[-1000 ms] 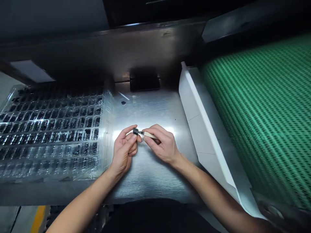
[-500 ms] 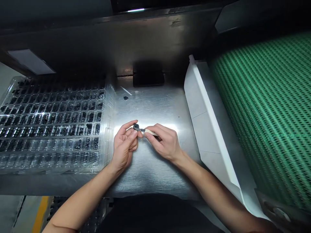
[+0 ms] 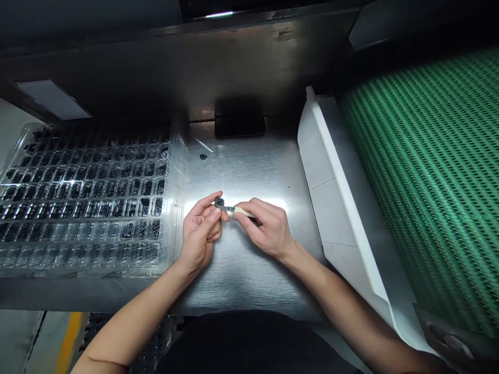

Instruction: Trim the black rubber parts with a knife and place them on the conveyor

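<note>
Near the middle of the metal table point(image 3: 249, 275), my left hand point(image 3: 199, 228) pinches a small black part point(image 3: 220, 203) between thumb and forefinger. The part has a round, spoked face. Facing it, my right hand point(image 3: 267, 226) is closed on a pale-handled tool point(image 3: 245, 212) whose short blade point(image 3: 231, 209) points left and meets the lower right side of the part. Both hands are just above the table. My fingers cover some of the handle.
Clear plastic trays point(image 3: 89, 208) with several black parts stand at left. A white bin wall point(image 3: 335, 197) and a green perforated belt point(image 3: 440, 171) are at right. A black block point(image 3: 239, 126), white sliver point(image 3: 204, 145) and black scrap point(image 3: 203, 157) lie toward the back.
The whole view has shifted slightly. The blade has tilted a little against the black part, and both hands keep their grips.
</note>
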